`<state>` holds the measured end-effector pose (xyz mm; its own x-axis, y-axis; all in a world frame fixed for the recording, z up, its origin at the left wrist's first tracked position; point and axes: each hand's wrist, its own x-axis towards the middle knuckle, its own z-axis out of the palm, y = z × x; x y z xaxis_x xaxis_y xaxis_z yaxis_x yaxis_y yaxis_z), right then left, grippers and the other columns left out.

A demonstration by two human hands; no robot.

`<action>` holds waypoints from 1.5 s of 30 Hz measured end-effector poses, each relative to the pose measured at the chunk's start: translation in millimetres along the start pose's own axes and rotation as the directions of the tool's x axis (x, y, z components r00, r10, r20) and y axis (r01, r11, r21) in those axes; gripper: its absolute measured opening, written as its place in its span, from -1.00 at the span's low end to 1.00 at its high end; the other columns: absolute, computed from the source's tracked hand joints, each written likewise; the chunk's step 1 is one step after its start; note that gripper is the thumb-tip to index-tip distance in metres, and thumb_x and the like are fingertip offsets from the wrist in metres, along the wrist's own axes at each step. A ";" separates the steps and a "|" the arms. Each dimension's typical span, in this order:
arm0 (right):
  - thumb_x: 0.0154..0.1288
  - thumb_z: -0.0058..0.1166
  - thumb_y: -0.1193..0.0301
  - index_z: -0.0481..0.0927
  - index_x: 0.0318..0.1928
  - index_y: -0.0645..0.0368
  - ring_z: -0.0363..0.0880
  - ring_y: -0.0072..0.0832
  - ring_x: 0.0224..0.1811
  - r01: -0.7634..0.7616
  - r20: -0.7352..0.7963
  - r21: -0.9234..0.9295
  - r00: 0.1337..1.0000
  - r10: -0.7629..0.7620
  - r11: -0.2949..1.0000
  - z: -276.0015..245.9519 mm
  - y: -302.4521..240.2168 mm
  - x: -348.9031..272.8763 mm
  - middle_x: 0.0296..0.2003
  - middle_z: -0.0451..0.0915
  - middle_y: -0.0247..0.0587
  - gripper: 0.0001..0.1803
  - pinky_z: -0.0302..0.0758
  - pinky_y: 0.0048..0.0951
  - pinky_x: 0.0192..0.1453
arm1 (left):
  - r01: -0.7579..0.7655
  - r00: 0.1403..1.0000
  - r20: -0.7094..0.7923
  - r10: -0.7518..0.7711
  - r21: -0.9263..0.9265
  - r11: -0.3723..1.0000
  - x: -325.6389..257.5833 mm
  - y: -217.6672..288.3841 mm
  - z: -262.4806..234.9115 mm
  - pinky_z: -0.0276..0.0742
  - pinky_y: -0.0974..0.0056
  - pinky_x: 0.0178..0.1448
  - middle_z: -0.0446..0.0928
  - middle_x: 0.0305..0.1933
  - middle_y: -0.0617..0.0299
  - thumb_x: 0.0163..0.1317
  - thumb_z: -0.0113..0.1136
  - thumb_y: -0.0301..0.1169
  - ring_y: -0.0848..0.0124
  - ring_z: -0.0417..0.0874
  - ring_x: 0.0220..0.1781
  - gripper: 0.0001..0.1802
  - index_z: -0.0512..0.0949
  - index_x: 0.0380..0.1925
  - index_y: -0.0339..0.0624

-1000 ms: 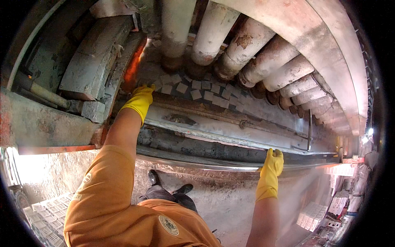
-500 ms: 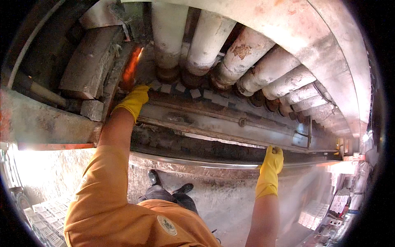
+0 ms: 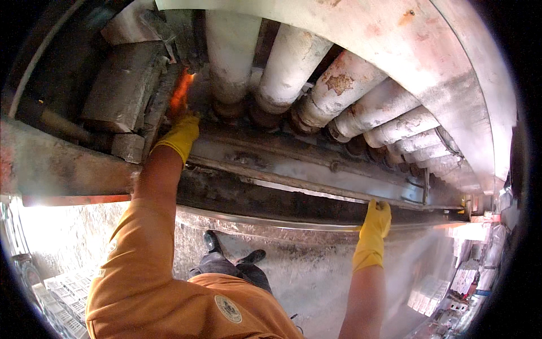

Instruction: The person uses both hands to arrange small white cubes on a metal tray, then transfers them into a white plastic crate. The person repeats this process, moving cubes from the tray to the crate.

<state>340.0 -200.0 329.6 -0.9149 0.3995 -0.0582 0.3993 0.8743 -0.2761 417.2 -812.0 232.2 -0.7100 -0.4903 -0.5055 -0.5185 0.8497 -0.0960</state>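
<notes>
My left hand (image 3: 179, 137), in a yellow rubber glove, reaches over the metal ledge (image 3: 265, 155) at the left end of the row of pipes. Its fingers are blurred and partly lost in shadow, just below a glowing orange strip (image 3: 182, 90); whether they hold anything does not show. At the right, my right hand (image 3: 377, 221), gloved the same way, is closed in a fist at the shiny front rail (image 3: 293, 224). What lies inside its fingers is hidden. Between ledge and rail runs a dark trough (image 3: 243, 195).
Thick, stained pale pipes (image 3: 293, 68) slant in a row beyond the ledge, under a broad curved metal hood (image 3: 395, 28). Heavy blocks (image 3: 121, 87) sit left of the glow. White printed stacks (image 3: 68, 296) stand at the lower left. My shoes (image 3: 252, 257) are on the worn floor.
My left hand has shifted slightly left, and its fingers are more blurred. Pale flat pieces near the pipe bases have dropped from sight in shadow. My right hand stays at the rail.
</notes>
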 end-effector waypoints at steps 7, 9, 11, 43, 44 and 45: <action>0.31 0.23 -0.03 0.69 0.17 0.03 0.72 -0.14 0.08 0.029 -0.008 -0.033 1.000 -0.030 0.999 5.6 -3.8 13.7 0.03 0.77 -0.20 -0.45 0.59 -0.10 0.14 | 0.005 1.000 0.021 -0.005 -0.006 1.000 13.9 -1.9 -12.6 0.20 -0.12 0.64 0.23 0.61 -0.07 0.33 0.15 -0.40 -0.07 0.27 0.61 -0.25 0.28 0.54 0.22; 0.30 0.24 -0.03 0.69 0.16 0.03 0.73 -0.14 0.07 0.021 0.009 0.004 1.000 -0.021 1.000 7.2 -5.8 17.9 0.02 0.77 -0.20 -0.44 0.59 -0.11 0.14 | 0.005 1.000 0.026 -0.005 -0.006 1.000 17.5 -2.8 -15.4 0.20 -0.12 0.64 0.23 0.61 -0.08 0.33 0.15 -0.40 -0.07 0.27 0.61 -0.25 0.28 0.54 0.21; 0.29 0.26 -0.03 0.69 0.16 0.04 0.73 -0.15 0.05 0.007 0.020 0.019 1.000 -0.007 1.000 8.4 -8.5 21.4 0.01 0.77 -0.20 -0.44 0.59 -0.11 0.13 | 0.005 1.000 0.030 -0.004 -0.008 1.000 21.4 -3.4 -16.8 0.20 -0.12 0.64 0.23 0.60 -0.08 0.33 0.15 -0.39 -0.07 0.27 0.61 -0.25 0.29 0.54 0.20; 0.31 0.25 -0.02 0.67 0.19 0.08 0.70 -0.14 0.15 -0.057 -0.008 0.193 0.998 0.060 0.979 23.0 57.2 -19.3 0.11 0.74 -0.16 -0.42 0.57 -0.14 0.21 | -0.011 0.996 0.087 0.007 0.047 0.999 -12.3 12.3 4.3 0.19 -0.10 0.64 0.27 0.58 -0.13 0.32 0.16 -0.34 -0.08 0.30 0.59 -0.30 0.35 0.51 0.11; 0.31 0.25 -0.02 0.67 0.19 0.08 0.70 -0.14 0.15 -0.046 -0.013 0.193 0.999 0.049 0.980 23.6 59.1 -20.1 0.11 0.74 -0.15 -0.41 0.56 -0.14 0.22 | -0.013 0.995 0.098 0.007 0.054 0.998 -14.6 12.2 5.7 0.19 -0.10 0.64 0.27 0.58 -0.13 0.32 0.16 -0.34 -0.08 0.30 0.59 -0.30 0.35 0.51 0.11; 0.31 0.24 -0.03 0.67 0.20 0.09 0.70 -0.14 0.16 -0.022 -0.021 0.162 0.999 0.026 0.987 21.6 59.3 -20.5 0.11 0.74 -0.14 -0.41 0.56 -0.14 0.22 | -0.016 0.994 0.108 0.010 0.058 0.998 -15.1 12.4 7.1 0.19 -0.10 0.64 0.27 0.58 -0.13 0.32 0.16 -0.33 -0.08 0.30 0.59 -0.30 0.35 0.51 0.10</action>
<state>381.2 -162.4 293.6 -0.9029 0.4276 -0.0448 0.4043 0.8090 -0.4267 424.9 -792.7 232.6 -0.6596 -0.4580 -0.5959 -0.4783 0.8674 -0.1373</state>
